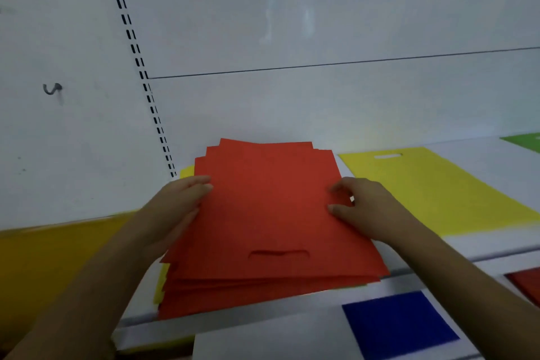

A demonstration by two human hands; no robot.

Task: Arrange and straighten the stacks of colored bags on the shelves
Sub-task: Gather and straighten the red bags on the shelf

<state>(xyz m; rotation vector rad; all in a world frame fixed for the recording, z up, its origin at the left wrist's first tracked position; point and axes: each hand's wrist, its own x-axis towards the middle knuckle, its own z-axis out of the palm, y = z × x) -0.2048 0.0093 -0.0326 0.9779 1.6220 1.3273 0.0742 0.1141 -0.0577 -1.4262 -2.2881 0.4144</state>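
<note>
A fanned stack of red bags (pixel 268 213) lies on the white shelf (pixel 479 245), its far edges staggered and a cut-out handle slot near the front. Yellow bags (pixel 160 286) peek out beneath it on the left. My left hand (pixel 175 207) lies against the stack's left edge with straight fingers. On the right edge, my right hand (pixel 359 207) has curled fingers on top of the stack; whether it pinches the bags is unclear.
A yellow bag (pixel 438 190) lies flat to the right, a green one (pixel 526 142) at the far right. On the lower shelf sit a blue bag (pixel 397 327) and a red one (pixel 526 283). A slotted upright (pixel 140 67) and white back panel stand behind.
</note>
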